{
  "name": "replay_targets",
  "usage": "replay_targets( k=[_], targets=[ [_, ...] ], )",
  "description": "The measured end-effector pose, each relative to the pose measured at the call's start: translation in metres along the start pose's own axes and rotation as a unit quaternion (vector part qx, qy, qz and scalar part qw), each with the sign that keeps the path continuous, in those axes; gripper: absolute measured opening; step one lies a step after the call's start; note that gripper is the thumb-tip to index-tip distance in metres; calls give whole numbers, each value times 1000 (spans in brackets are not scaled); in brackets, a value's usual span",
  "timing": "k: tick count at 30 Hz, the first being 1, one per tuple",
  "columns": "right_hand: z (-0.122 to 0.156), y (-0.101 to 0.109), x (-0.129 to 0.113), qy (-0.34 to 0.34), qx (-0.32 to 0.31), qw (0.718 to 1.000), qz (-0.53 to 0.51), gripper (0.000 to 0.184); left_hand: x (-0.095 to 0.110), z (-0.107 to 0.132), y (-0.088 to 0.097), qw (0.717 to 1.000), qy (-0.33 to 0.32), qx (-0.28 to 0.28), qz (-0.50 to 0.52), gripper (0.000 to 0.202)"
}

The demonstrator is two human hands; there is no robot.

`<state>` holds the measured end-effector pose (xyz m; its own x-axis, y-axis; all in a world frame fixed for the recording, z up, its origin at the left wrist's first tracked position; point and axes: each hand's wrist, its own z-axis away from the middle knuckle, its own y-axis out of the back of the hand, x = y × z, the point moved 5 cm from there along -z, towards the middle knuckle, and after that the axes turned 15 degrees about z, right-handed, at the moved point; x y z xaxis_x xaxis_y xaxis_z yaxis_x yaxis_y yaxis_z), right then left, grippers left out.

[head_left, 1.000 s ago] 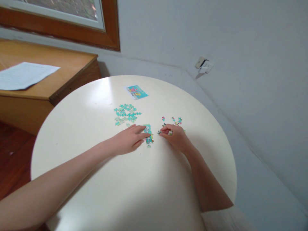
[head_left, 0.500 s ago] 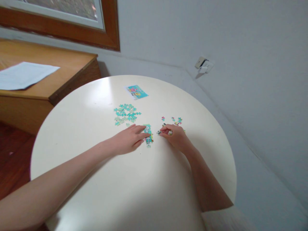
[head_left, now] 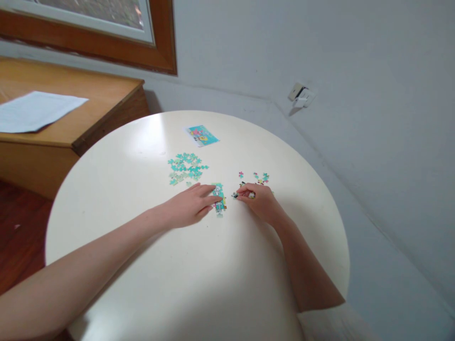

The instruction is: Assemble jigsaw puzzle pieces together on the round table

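Note:
A small joined section of jigsaw puzzle point(head_left: 218, 193), teal with a pale cartoon figure, lies on the round white table point(head_left: 170, 284). My left hand point(head_left: 190, 207) rests at its left side, fingers stretched out and fingertips on the section. To the right, my right hand point(head_left: 258, 198) pinches a small dark and pale puzzle piece point(head_left: 234, 195) between thumb and forefinger, a short gap from the section. Several loose pieces point(head_left: 261, 177) lie just beyond this hand, and some are partly hidden by it.
Many loose teal and pale green pieces point(head_left: 186, 166) lie in a cluster beyond my left hand. Farther back is a colourful picture card point(head_left: 202, 135). A wooden cabinet point(head_left: 106, 102) with white paper point(head_left: 39, 111) stands left; a wall socket point(head_left: 300, 94) is at right.

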<state>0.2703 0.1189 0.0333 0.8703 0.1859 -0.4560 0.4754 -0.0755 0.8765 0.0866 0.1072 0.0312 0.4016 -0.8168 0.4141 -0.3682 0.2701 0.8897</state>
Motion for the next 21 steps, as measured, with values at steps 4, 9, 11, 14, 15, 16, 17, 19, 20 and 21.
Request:
replay_targets(
  k=[4,9,11,14,15,16,17,19,20,21],
  targets=[
    [0,0,1,12,3,1000,-2,11,1,0,1,1000,-5,1,-4,36],
    [0,-1,3,8,-2,1000,-2,12,0,0,1,1000,-3,0,1,37],
    [0,-1,3,3,-4,1000,-2,13,0,1,0,1000,0,-1,4,37],
    [0,-1,3,2,-5,1000,-4,13,0,1,0,1000,-3,3,2,37],
    [0,-1,3,3,-5,1000,-5,12,0,1,0,1000,-5,4,1,36],
    [-1,-1,4,3,-6,1000,-5,12,0,1,1,1000,-7,5,0,36],
    [-1,-2,4,3,-6,1000,-5,12,0,1,1,1000,-7,4,0,36],
    [-1,-2,4,4,-7,1000,-5,11,0,1,1,1000,-5,1,0,36],
    [-1,-2,4,6,-7,1000,-6,11,0,0,1,1000,-4,1,0,36],
    [-1,-1,3,8,-7,1000,-7,11,0,0,1,1000,-4,1,1,36]
  ],
)
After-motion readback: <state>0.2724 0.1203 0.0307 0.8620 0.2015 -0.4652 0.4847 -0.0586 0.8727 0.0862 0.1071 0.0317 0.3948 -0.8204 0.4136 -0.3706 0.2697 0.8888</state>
